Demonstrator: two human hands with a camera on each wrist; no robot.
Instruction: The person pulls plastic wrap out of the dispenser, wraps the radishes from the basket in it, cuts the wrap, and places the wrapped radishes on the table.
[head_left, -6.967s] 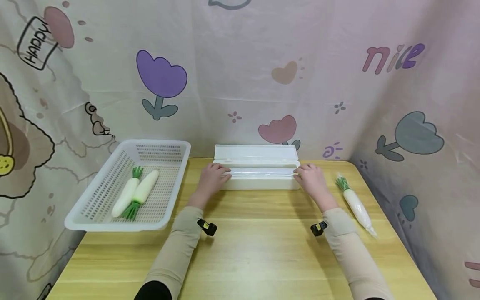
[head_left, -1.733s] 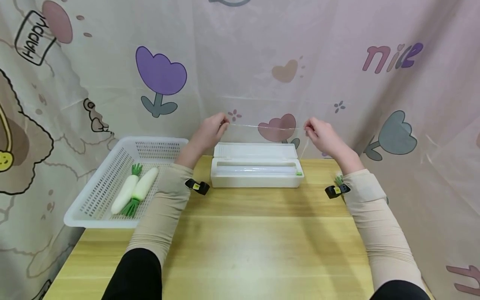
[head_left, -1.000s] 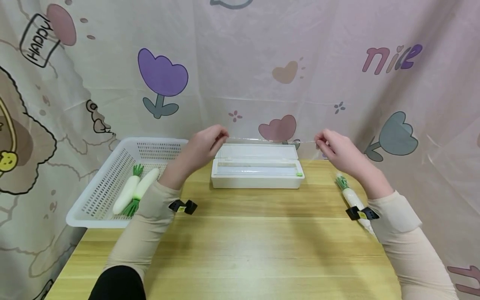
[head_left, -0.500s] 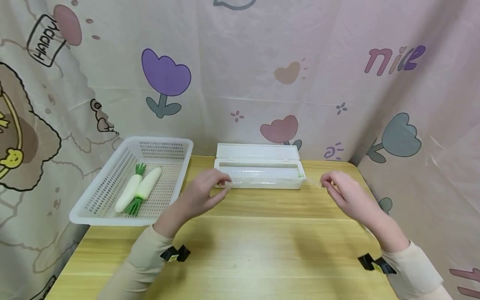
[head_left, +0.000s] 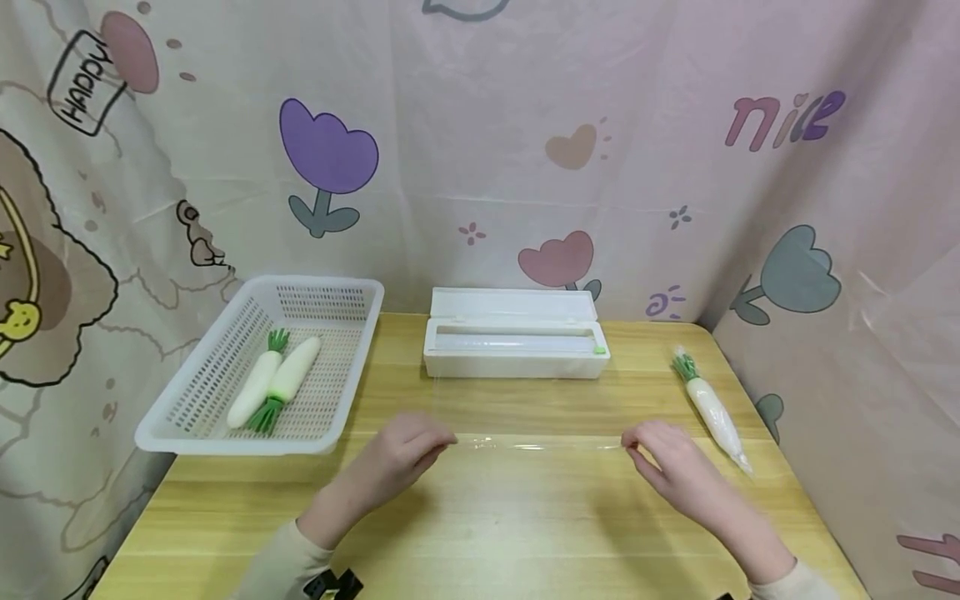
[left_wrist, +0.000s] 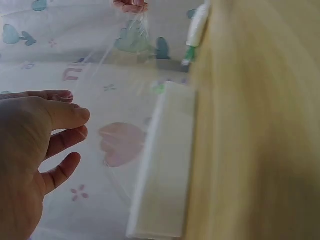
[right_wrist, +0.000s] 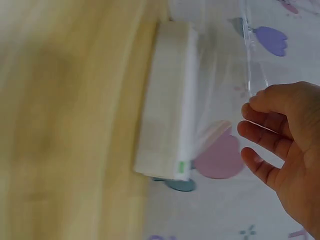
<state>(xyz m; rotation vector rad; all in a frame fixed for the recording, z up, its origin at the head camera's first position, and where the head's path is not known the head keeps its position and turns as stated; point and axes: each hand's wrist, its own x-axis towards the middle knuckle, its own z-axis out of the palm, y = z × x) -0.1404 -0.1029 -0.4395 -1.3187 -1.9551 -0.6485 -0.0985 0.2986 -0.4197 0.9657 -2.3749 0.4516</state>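
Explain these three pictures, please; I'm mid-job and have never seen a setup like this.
There is no machine: these are a person's bare hands, the left hand and the right hand. The wide picture comes from a camera worn on the head; the other two come from one on each wrist, so the table looks turned sideways. On it stand a white basket holding two white radishes, an open white box and, at the right, a wrapped radish. Both hands pinch clear film stretched between them, which seems to run back to the box.
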